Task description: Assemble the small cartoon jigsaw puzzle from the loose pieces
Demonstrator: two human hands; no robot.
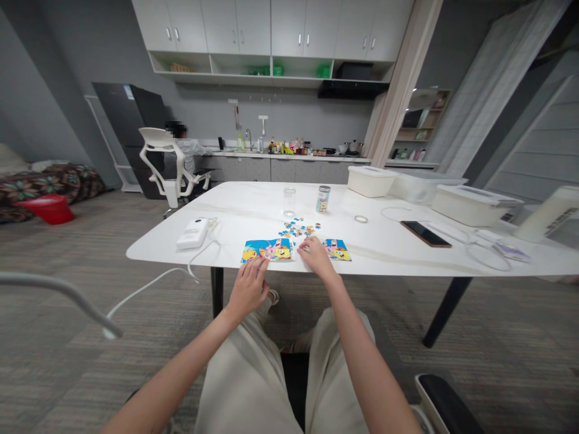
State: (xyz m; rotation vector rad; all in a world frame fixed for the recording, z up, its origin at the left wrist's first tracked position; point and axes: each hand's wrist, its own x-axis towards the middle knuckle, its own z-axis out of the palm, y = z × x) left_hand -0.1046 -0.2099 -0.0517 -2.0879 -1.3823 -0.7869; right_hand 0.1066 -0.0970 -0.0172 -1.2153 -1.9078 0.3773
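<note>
My left hand (251, 282) lies at the table's near edge with its fingers stretched out. Its fingertips touch the lower edge of a colourful cartoon picture (268, 247). To the right, my right hand (314, 256) is bent over the table with thumb and fingers drawn together; anything between them is too small to make out. It partly covers a second cartoon picture (338, 248). Just beyond both hands is a scatter of small jigsaw puzzle pieces (296, 229). Behind them stand a clear jar (289, 202) and a printed can (322, 200).
A roll of tape (360, 219), a phone (425, 234) and white lidded boxes (371, 181) are on the table's right side. At left lies a white power strip (193, 233) with a cable hanging over the edge. Further back, a person sits by a white chair (172, 193).
</note>
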